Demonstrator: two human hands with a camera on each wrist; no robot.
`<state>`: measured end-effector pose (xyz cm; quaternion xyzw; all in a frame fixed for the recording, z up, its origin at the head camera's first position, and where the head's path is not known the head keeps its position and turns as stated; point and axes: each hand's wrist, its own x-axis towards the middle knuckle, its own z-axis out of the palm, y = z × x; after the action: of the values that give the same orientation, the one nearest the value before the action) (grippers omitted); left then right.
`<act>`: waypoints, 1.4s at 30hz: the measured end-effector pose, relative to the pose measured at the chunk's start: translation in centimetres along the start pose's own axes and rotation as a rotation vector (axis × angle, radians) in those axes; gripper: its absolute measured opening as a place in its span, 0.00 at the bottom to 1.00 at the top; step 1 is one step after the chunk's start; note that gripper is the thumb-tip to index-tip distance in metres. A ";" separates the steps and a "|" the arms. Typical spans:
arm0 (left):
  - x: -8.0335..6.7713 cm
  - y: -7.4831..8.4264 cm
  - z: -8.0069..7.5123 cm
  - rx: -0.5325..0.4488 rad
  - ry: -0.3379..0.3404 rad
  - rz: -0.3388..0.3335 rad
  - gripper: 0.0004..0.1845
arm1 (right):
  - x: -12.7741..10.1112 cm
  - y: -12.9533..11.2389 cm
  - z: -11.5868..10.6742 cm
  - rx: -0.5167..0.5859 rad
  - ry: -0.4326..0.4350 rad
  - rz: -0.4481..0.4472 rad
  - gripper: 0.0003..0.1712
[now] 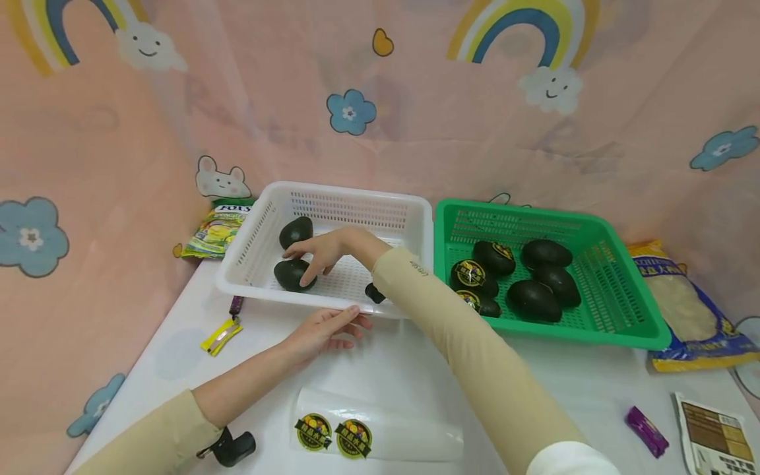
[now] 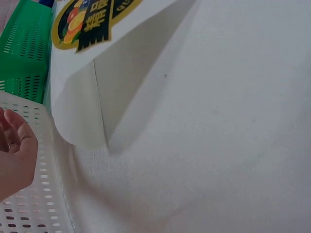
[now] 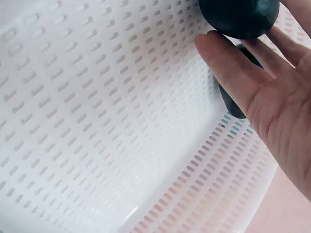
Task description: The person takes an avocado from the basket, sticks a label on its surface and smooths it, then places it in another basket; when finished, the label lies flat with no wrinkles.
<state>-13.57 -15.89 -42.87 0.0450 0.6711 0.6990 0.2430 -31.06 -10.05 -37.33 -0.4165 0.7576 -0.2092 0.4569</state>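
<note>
My right hand [image 1: 323, 254] is inside the white basket [image 1: 356, 305], its thumb and fingers spread round the nearer dark avocado [image 1: 287, 274]. In the right wrist view, that hand [image 3: 272, 82] has its digits against an avocado [image 3: 240, 17], with part of the fingers hidden behind it. A second avocado [image 1: 295, 231] lies just beyond. My left hand [image 1: 326, 333] is at the basket's front rim, thumb by the edge and fingers loosely bent. Seen from the left wrist, the hand [image 2: 17, 150] appears beside the basket wall.
A green basket [image 1: 623, 284] on the right holds several avocados, some with round stickers [image 1: 471, 273]. In front lies a glossy label sheet [image 1: 415, 435] with two round stickers. Packets [image 1: 220, 227], a blue-yellow bag [image 1: 695, 310] and small wrapped sweets [image 1: 647, 432] lie round about.
</note>
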 end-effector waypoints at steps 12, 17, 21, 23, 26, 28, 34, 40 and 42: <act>0.0 -0.1 -0.1 0.001 0.011 -0.010 0.29 | -0.5 0.3 0.6 -0.003 -0.090 0.081 0.49; 0.2 -0.1 0.3 0.012 0.013 -0.010 0.29 | -2.2 1.1 0.2 0.006 -0.040 0.075 0.47; 0.1 -0.1 0.4 0.030 0.022 -0.016 0.30 | -5.2 1.4 -0.4 0.093 0.073 -0.030 0.49; 0.1 -0.2 0.3 0.042 0.023 -0.020 0.30 | -7.4 1.5 -0.7 0.102 0.139 -0.098 0.54; -0.1 -0.1 0.2 0.056 0.024 -0.026 0.30 | -11.2 1.7 -0.5 0.071 0.250 -0.210 0.58; -0.2 -0.1 0.2 0.068 0.023 -0.023 0.29 | -13.8 2.1 0.3 0.069 0.345 -0.271 0.54; -0.2 -0.1 0.4 0.099 0.037 -0.006 0.29 | -22.1 3.9 6.8 0.139 0.658 -0.179 0.41; -0.2 -0.2 0.7 0.088 0.062 -0.009 0.30 | -27.3 6.5 16.1 0.227 0.788 -0.022 0.42; -0.1 -0.2 0.7 0.086 0.062 -0.001 0.31 | -27.9 7.7 18.5 0.251 0.826 0.039 0.43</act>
<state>-13.09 -15.29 -42.98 0.0336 0.7075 0.6706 0.2204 -11.87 18.38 -37.40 -0.2246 0.8533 -0.4403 0.1664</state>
